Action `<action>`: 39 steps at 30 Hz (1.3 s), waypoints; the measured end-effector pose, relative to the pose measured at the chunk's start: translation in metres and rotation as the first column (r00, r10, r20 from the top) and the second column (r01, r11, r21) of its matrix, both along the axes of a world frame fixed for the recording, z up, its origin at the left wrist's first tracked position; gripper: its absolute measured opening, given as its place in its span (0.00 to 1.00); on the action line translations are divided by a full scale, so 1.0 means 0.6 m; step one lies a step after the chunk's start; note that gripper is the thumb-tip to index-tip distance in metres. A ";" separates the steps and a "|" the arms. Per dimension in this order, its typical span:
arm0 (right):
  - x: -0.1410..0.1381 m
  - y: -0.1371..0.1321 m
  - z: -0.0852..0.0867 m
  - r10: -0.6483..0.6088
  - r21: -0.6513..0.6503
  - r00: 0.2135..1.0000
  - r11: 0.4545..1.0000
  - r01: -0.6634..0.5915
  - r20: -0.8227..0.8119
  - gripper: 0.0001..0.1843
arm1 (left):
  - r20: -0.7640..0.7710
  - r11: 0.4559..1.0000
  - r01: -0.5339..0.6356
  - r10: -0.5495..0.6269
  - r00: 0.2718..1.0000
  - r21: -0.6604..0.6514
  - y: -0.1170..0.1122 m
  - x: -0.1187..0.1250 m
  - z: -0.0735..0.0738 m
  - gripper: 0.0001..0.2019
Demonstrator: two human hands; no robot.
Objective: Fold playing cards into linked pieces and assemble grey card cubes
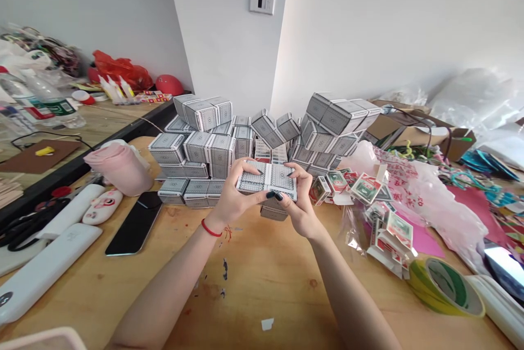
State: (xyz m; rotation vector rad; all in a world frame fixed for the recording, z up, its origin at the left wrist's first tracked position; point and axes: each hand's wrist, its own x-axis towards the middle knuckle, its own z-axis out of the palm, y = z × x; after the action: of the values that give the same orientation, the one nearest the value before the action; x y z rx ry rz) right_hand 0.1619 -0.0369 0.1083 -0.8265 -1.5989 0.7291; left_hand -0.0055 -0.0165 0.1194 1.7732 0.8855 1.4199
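Both hands grip one block of grey-patterned playing cards [268,178], held level above the wooden table. My left hand [237,191] has its fingers over the left end, thumb along the near edge. My right hand [301,200] wraps the right end, its thumb meeting the left thumb at the front. Just below the held block sits another card block [273,211], partly hidden. Behind it, similar card blocks are stacked on the left [196,148] and on the right [331,123]. Between these stacks, two tilted blocks [268,129] rest near the wall.
Opened card boxes [393,235] and pink plastic [421,191] lie on the right, with a yellow-green tape roll [446,287] nearer me. At left are a black phone [135,224], a white device [49,273] and a pink roll [118,167]. A paper scrap [267,324] lies in front.
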 end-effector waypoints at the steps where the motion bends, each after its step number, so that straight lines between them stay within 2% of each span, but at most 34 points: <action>1: 0.001 0.000 0.002 0.011 -0.010 1.000 1.000 -0.011 -0.001 0.18 | 0.002 1.000 -0.014 0.014 1.000 -0.002 0.001 0.000 -0.001 0.19; 4: 0.006 0.001 0.009 0.092 -0.033 0.995 0.995 -0.093 -0.043 0.19 | 0.032 0.999 -0.033 0.034 0.999 -0.010 0.006 -0.001 -0.004 0.19; 7: 0.012 0.005 0.013 0.196 -0.043 0.965 0.978 -0.206 -0.174 0.20 | 0.106 0.999 0.008 -0.002 0.994 -0.052 0.010 -0.004 -0.007 0.18; 15: 0.007 0.003 0.017 0.262 -0.090 0.894 0.945 -0.314 -0.363 0.19 | 0.128 0.998 0.044 -0.036 0.991 -0.055 0.014 -0.011 -0.011 0.19; 19: 0.002 -0.002 0.020 0.240 -0.110 0.891 0.947 -0.303 -0.386 0.21 | 0.110 0.997 0.068 -0.063 0.992 -0.040 0.013 -0.011 -0.012 0.19; 25: 0.002 -0.002 0.025 0.243 -0.114 0.885 0.944 -0.310 -0.397 0.22 | 0.078 0.999 0.040 -0.040 0.996 0.000 0.014 -0.011 -0.014 0.20; 33: -0.002 0.003 0.013 0.203 -0.105 0.874 0.956 -0.275 -0.441 0.23 | -0.029 0.998 -0.007 0.008 1.000 0.055 0.013 -0.011 -0.012 0.22; 36: 0.001 0.006 0.011 0.224 -0.092 0.884 0.954 -0.284 -0.410 0.21 | -0.029 0.998 -0.012 0.014 0.999 0.061 0.013 -0.011 -0.010 0.22; 39: 0.011 0.009 0.013 0.255 -0.064 0.920 0.956 -0.286 -0.298 0.19 | 0.014 0.999 -0.014 0.014 1.000 0.041 0.012 -0.012 -0.007 0.22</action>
State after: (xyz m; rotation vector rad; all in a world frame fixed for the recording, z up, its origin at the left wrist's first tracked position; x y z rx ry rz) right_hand 0.1688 -0.0318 0.1162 -0.5465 -1.4324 1.0904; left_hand -0.0124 -0.0090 0.1149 1.7889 0.8691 1.4674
